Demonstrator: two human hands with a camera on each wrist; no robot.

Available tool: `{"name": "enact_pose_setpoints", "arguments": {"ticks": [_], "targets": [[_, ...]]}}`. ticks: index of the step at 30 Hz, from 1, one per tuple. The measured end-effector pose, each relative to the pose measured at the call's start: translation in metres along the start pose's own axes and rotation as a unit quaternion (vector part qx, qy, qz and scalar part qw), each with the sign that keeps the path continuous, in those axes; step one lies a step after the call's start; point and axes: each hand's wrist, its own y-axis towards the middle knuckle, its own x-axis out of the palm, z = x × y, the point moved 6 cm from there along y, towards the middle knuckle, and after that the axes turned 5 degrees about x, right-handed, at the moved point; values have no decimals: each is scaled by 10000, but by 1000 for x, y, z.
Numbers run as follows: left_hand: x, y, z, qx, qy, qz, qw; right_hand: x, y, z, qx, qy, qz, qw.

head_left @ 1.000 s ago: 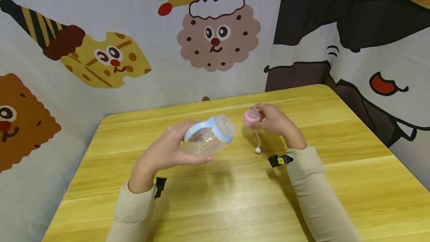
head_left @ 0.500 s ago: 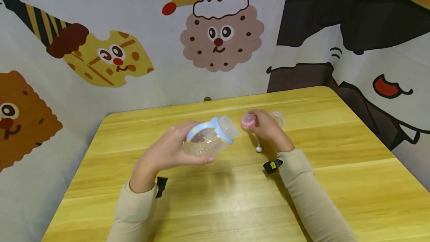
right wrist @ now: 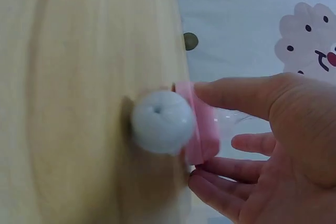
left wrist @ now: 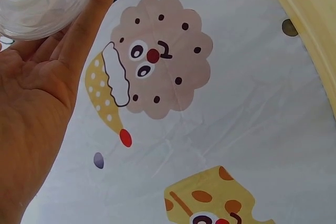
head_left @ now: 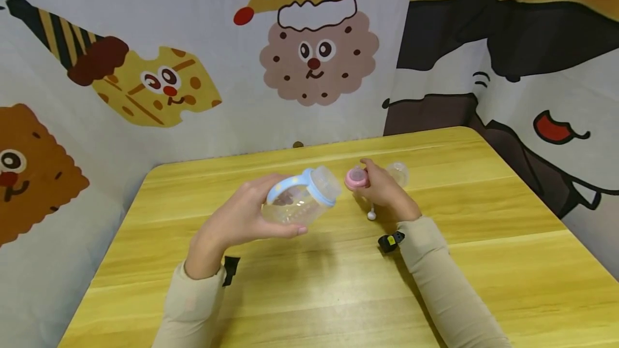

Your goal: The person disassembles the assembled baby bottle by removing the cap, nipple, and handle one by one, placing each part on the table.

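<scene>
Partly behind right hand — clear cap.

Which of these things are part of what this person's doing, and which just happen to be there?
Part of the job:
clear bottle, in the left hand
pink ring, in the right hand
white ball, below the ring
clear dome, partly behind the right hand; probably a cover

Just there:
table
printed cloth
</scene>
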Motion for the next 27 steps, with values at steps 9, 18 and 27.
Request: {"name": "enact_pose_setpoints", "arguments": {"ticks": [9, 18, 27], "targets": [[-1, -2, -1, 1, -54, 17, 10000, -24, -9, -9, -242, 124, -74, 9996], [-6, -1, 0, 110, 6, 315, 9994, -41, -14, -21, -586, 189, 137, 9980], [-13, -3, 2, 229, -3, 582, 9980, -57, -28, -48, -1342, 712, 354, 9878]]}}
